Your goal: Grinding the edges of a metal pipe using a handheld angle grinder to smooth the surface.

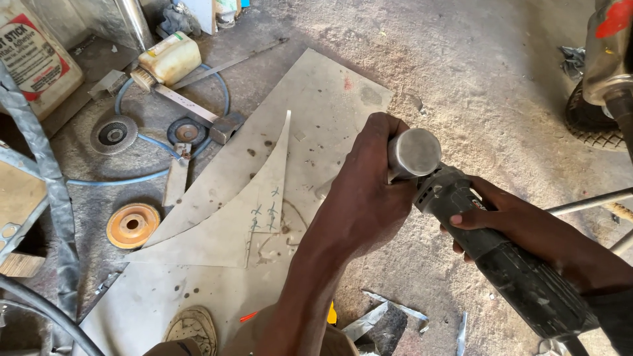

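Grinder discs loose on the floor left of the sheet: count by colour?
Grey discs: 2, the larger grey disc and the smaller grey disc
Orange disc: 1
Total: 3
Any disc on the angle grinder is hidden by the left hand; the right hand grips its body.

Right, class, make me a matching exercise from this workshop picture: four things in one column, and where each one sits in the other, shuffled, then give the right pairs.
Things:
1. angle grinder
2. orange disc
3. curved triangular sheet piece
4. pale plastic jug

Places:
A. lying on the large metal sheet
B. top left, on the floor beside the blue hose
C. held by the left hand and the right hand
D. on the floor, left of the sheet

Pairs: 1-C, 2-D, 3-A, 4-B
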